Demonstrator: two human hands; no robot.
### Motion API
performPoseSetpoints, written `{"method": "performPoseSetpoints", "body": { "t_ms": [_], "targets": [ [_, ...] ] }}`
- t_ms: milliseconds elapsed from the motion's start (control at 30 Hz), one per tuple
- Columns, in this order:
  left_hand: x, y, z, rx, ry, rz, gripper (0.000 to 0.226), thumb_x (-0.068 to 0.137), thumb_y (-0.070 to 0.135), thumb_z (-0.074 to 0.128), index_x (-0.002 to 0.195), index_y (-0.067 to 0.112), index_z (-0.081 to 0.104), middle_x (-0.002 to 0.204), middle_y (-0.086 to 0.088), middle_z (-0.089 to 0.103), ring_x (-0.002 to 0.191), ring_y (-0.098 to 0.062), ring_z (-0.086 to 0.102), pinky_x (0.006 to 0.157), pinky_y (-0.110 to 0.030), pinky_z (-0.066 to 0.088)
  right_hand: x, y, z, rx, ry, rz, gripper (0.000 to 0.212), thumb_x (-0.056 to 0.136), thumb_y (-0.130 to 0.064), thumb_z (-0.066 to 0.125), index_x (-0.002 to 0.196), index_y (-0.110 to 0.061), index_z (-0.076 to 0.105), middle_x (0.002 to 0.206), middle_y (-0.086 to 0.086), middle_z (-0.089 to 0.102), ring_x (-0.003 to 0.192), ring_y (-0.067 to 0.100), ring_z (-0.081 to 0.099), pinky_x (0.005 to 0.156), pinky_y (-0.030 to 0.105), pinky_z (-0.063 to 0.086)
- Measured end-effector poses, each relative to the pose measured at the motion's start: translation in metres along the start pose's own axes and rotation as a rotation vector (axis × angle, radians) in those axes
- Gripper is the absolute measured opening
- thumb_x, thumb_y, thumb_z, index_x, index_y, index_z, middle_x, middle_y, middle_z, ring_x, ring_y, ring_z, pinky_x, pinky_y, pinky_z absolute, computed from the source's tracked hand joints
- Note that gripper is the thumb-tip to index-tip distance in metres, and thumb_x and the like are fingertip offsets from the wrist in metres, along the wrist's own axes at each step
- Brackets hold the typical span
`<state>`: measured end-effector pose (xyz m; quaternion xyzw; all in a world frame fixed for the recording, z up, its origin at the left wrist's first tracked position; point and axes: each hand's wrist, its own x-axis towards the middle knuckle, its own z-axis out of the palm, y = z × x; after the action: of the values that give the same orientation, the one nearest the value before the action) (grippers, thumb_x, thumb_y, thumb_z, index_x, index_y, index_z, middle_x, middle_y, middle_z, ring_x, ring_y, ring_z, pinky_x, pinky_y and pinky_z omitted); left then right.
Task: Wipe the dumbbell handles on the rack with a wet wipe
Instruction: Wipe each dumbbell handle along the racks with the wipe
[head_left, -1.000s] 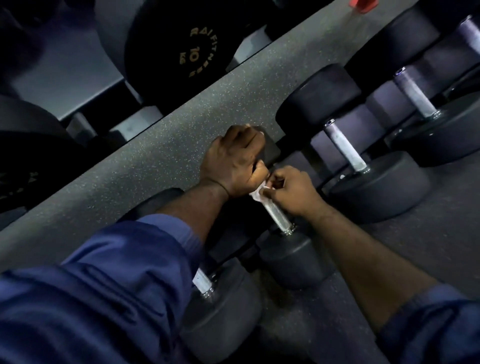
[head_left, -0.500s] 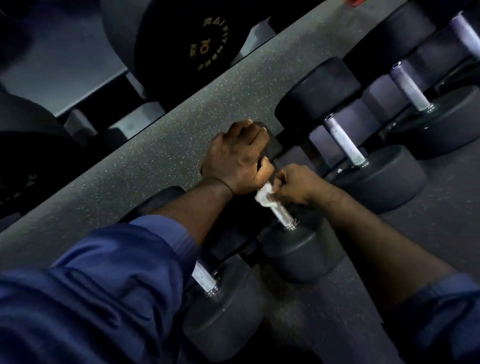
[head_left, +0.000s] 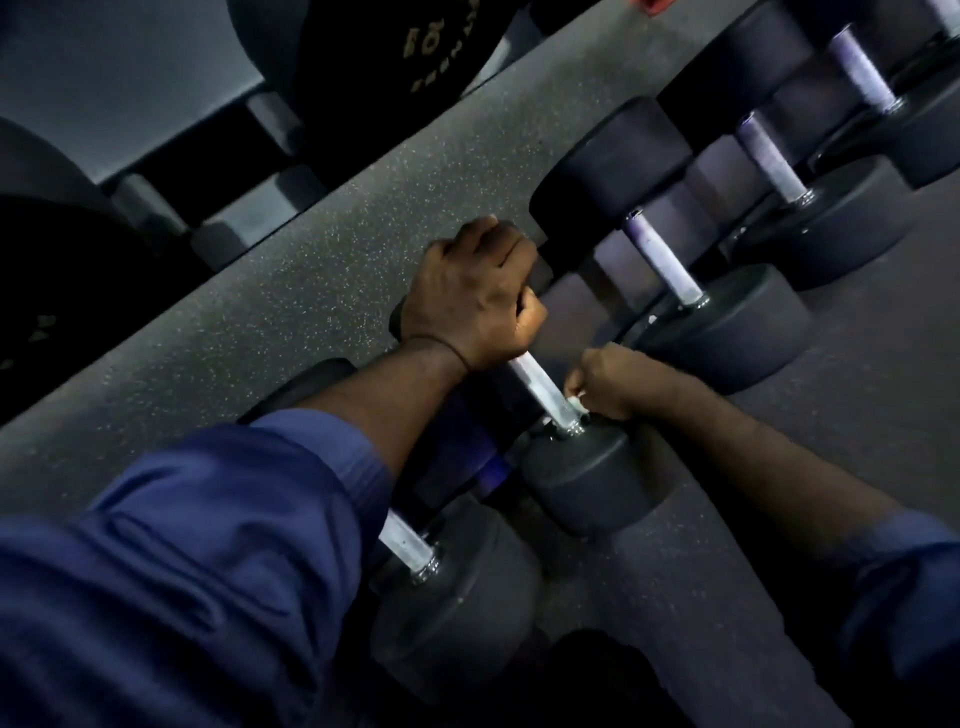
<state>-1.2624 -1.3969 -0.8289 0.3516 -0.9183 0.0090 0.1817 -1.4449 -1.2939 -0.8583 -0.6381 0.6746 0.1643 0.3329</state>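
A row of black dumbbells with silver handles lies on the low rack. My left hand (head_left: 475, 296) grips the far end of one dumbbell's handle (head_left: 537, 387), by its hidden far head. My right hand (head_left: 610, 382) holds a white wet wipe (head_left: 575, 405) wrapped against the near end of that handle, just above the near head (head_left: 592, 480). Only a small bit of the wipe shows between my fingers. Another dumbbell handle (head_left: 405, 543) lies to the left, partly under my left sleeve.
More dumbbells (head_left: 665, 260) continue to the right along the rack. Speckled rubber flooring (head_left: 285, 291) runs diagonally behind them. Large black weights with gold lettering (head_left: 415, 57) sit on another rack at the top. A red object (head_left: 652, 6) peeks in at the top edge.
My right hand has slid the wipe down the handle from near my left hand to the near end. The bare handle now shows between my hands. My left hand keeps its grip.
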Motion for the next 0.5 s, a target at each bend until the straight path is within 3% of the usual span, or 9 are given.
{"method": "performPoseSetpoints", "body": {
  "t_ms": [67,267,333,400,467,500],
  "targets": [
    [0.001,0.002,-0.001,0.020,0.011,-0.005,0.032,0.081,0.035,0.056,0.100,0.013,0.066,0.109,-0.008,0.068,0.117,-0.034,0.061,0.077,-0.046,0.048,-0.014,-0.010,-0.011,-0.127,0.038,0.019,0.020,0.085,-0.029,0.059,0.097,-0.021,0.072,0.105,0.001,0.073,0.103,0.025,0.068,0.078,0.032,0.054],
    [-0.003,0.003,0.001,0.071,0.065,0.025,0.026,0.080,0.033,0.057,0.095,0.013,0.066,0.103,-0.008,0.069,0.112,-0.035,0.062,0.075,-0.044,0.049,-0.005,-0.019,0.000,-0.131,0.045,0.105,0.032,0.087,-0.026,0.055,0.113,-0.014,0.067,0.120,0.009,0.069,0.112,0.032,0.065,0.088,0.035,0.052],
    [-0.002,0.002,0.002,0.060,0.068,0.083,0.027,0.081,0.031,0.058,0.095,0.010,0.068,0.103,-0.012,0.069,0.108,-0.037,0.063,0.085,-0.045,0.052,-0.005,-0.015,0.005,-0.183,0.112,0.057,0.045,0.084,-0.042,0.042,0.106,-0.010,0.063,0.117,0.015,0.069,0.108,0.036,0.066,0.090,0.041,0.054],
    [-0.004,-0.001,0.005,0.081,0.053,0.163,0.035,0.082,0.031,0.057,0.103,0.007,0.072,0.110,-0.013,0.072,0.115,-0.035,0.064,0.103,-0.045,0.048,-0.004,-0.004,0.016,-0.202,0.197,-0.001,0.064,0.065,-0.058,0.026,0.091,-0.011,0.060,0.105,0.015,0.072,0.097,0.036,0.069,0.086,0.045,0.057],
    [-0.006,-0.003,0.009,0.099,0.057,0.210,0.041,0.083,0.030,0.054,0.111,0.007,0.075,0.119,-0.009,0.074,0.123,-0.032,0.063,0.113,-0.044,0.043,-0.021,-0.016,0.020,-0.167,0.262,0.010,0.068,0.065,-0.063,0.034,0.098,-0.012,0.065,0.102,0.011,0.072,0.095,0.035,0.069,0.083,0.044,0.058],
    [-0.007,-0.004,0.012,0.105,0.067,0.225,0.042,0.084,0.028,0.054,0.113,0.008,0.076,0.122,-0.008,0.074,0.125,-0.031,0.063,0.114,-0.044,0.042,-0.029,-0.027,0.024,-0.179,0.305,0.020,0.057,0.074,-0.059,0.047,0.104,-0.014,0.065,0.104,0.011,0.070,0.097,0.036,0.069,0.083,0.043,0.058]
  ]
}}
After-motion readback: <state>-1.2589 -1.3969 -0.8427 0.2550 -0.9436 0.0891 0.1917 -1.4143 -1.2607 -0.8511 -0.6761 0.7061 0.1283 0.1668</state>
